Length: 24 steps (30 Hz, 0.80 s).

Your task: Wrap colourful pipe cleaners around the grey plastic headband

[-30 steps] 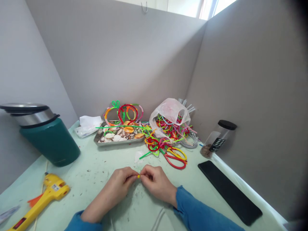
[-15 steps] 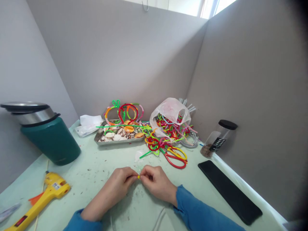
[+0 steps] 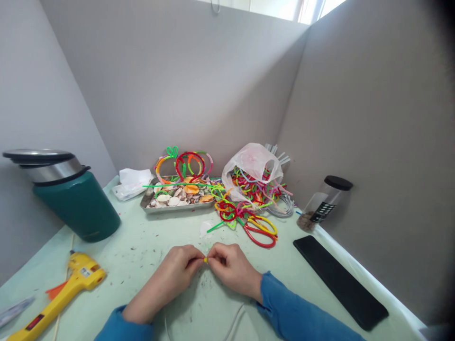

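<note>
Between the fingertips of both hands shows a small yellow piece [image 3: 205,260], too small and too covered to tell its kind. My left hand [image 3: 177,269] pinches it from one side with thumb and forefinger. From the other side my right hand [image 3: 232,266] grips it in a similar pinch, its other fingers curled. Both hands are just above the green-covered table [image 3: 142,265]. A pale cord [image 3: 233,321] lies between my forearms, partly out of view. Beyond the hands are red-and-yellow handled scissors [image 3: 261,241], their blades hidden under coloured pipe cleaners [image 3: 227,212].
At the left are a yellow glue gun [image 3: 83,274] and a teal bottle [image 3: 80,208]. A metal tray [image 3: 177,209] of seashells stands at the back beside a plastic bag [image 3: 249,154] of pipe cleaners. On the right are a clear jar [image 3: 322,203] and a black slab [image 3: 339,282].
The camera view has shifted very slightly. Both hands keep their pinch on the yellow piece, with hardly any visible movement.
</note>
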Each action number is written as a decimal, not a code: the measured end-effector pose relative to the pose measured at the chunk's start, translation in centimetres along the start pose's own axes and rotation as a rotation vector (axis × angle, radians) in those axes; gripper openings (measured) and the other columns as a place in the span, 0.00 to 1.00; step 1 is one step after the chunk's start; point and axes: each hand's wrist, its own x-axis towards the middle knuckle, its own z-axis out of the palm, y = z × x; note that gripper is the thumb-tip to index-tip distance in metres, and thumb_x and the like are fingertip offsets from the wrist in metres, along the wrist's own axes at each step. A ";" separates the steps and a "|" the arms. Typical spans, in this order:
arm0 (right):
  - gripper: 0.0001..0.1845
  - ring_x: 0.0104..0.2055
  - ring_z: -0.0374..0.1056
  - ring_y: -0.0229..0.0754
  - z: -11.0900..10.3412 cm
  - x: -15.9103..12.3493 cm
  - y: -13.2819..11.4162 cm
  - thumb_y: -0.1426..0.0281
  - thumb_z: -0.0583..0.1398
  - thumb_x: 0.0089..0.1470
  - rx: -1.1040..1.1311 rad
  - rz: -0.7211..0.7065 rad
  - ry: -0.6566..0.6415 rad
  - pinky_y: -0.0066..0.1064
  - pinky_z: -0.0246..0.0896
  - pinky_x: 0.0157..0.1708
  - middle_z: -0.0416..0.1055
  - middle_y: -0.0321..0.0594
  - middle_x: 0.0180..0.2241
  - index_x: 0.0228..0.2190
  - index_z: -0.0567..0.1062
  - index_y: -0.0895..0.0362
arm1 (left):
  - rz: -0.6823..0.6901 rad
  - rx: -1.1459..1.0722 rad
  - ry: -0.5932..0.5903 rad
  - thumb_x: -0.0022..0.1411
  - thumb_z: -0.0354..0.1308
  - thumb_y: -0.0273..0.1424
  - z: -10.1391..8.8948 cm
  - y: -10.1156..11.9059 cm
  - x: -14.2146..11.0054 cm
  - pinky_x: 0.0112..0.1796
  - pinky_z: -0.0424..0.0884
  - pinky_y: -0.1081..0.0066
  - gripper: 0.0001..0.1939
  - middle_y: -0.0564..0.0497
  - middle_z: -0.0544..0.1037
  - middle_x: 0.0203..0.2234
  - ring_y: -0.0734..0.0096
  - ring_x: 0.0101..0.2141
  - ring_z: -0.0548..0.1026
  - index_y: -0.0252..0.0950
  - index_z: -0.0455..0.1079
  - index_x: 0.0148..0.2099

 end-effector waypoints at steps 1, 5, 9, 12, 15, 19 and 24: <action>0.06 0.19 0.55 0.31 0.0 0.0 0.0 0.74 0.54 0.49 -0.001 -0.002 0.002 0.23 0.47 0.21 0.62 0.30 0.17 0.24 0.71 0.58 | 0.009 0.025 0.005 0.58 0.48 0.29 0.1 0.0 0.0 0.32 0.62 0.74 0.11 0.49 0.78 0.28 0.68 0.30 0.73 0.37 0.73 0.32; 0.07 0.19 0.55 0.31 0.2 0.0 0.2 0.74 0.54 0.50 0.020 0.003 0.012 0.22 0.48 0.21 0.63 0.31 0.18 0.25 0.71 0.58 | 0.043 0.192 0.044 0.60 0.45 0.26 0.9 0.4 -0.4 0.32 0.62 0.73 0.12 0.47 0.74 0.29 0.67 0.31 0.72 0.36 0.70 0.33; 0.06 0.19 0.54 0.31 0.3 0.1 0.2 0.74 0.54 0.49 0.055 0.014 0.020 0.22 0.47 0.20 0.62 0.30 0.17 0.24 0.70 0.58 | 0.048 0.375 0.064 0.60 0.42 0.24 1.5 0.8 -0.6 0.29 0.61 0.71 0.13 0.45 0.72 0.29 0.66 0.28 0.71 0.35 0.68 0.34; 0.06 0.19 0.54 0.31 0.2 0.2 0.1 0.74 0.54 0.49 0.087 0.040 0.035 0.23 0.47 0.20 0.61 0.30 0.17 0.24 0.69 0.58 | 0.036 0.214 0.089 0.60 0.45 0.26 1.2 0.6 -0.4 0.32 0.63 0.70 0.11 0.45 0.74 0.31 0.65 0.31 0.72 0.35 0.70 0.35; 0.06 0.20 0.54 0.32 -0.1 0.4 0.2 0.72 0.54 0.50 0.137 0.088 0.082 0.23 0.47 0.20 0.61 0.31 0.18 0.25 0.69 0.58 | -0.081 -0.106 0.119 0.58 0.49 0.32 0.8 0.0 0.1 0.31 0.66 0.70 0.14 0.48 0.75 0.28 0.66 0.29 0.73 0.35 0.68 0.45; 0.06 0.20 0.54 0.32 -0.4 0.8 0.7 0.70 0.54 0.51 0.227 0.150 0.215 0.24 0.48 0.19 0.60 0.31 0.18 0.26 0.68 0.58 | -0.346 -0.519 0.109 0.59 0.45 0.41 0.5 -1.0 0.6 0.16 0.60 0.74 0.20 0.55 0.70 0.16 0.74 0.13 0.64 0.31 0.66 0.44; 0.11 0.18 0.56 0.32 -0.8 0.9 0.9 0.66 0.51 0.55 0.364 0.196 0.142 0.23 0.50 0.18 0.63 0.32 0.18 0.25 0.66 0.58 | -0.408 -0.702 0.119 0.56 0.51 0.44 0.4 -1.4 0.5 0.13 0.52 0.79 0.18 0.60 0.58 0.09 0.81 0.10 0.54 0.31 0.66 0.30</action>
